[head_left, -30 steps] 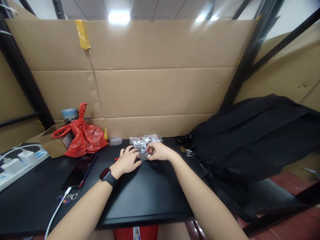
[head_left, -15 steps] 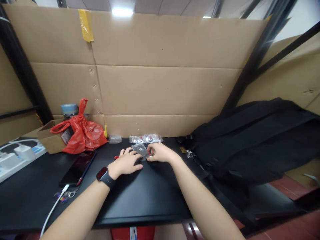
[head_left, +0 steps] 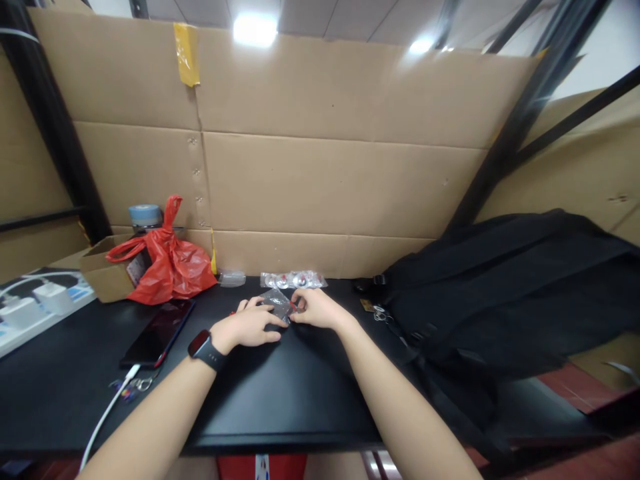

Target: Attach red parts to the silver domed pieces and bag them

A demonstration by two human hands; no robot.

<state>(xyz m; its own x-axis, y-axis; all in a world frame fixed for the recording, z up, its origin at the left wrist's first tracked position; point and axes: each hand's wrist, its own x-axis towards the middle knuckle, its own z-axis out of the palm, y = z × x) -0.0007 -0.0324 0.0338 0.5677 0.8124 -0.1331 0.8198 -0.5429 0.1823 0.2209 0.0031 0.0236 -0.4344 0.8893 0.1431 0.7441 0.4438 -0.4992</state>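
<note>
A small clear plastic bag (head_left: 277, 302) lies on the black table between my hands. My left hand (head_left: 249, 325) rests with fingers spread, its fingertips on the bag's left and near side; a bit of something red shows beside its fingers. At the bag's right edge, my right hand (head_left: 314, 309) is closed in a pinch on a small red item (head_left: 294, 307), mostly hidden by the fingers. Just behind the hands lies a row of clear packets (head_left: 293, 279) holding round silvery pieces with red parts.
A phone (head_left: 157, 333) on a white cable, a red plastic bag (head_left: 173, 270), a small cardboard box (head_left: 103, 277) and a power strip (head_left: 45, 313) are on the left. A large black backpack (head_left: 515, 287) fills the right side. A cardboard wall (head_left: 320, 180) stands behind.
My right hand has moved slightly left with the red item, toward the bag's edge. My left hand stays spread on the bag. The camera view has shifted a little.
</note>
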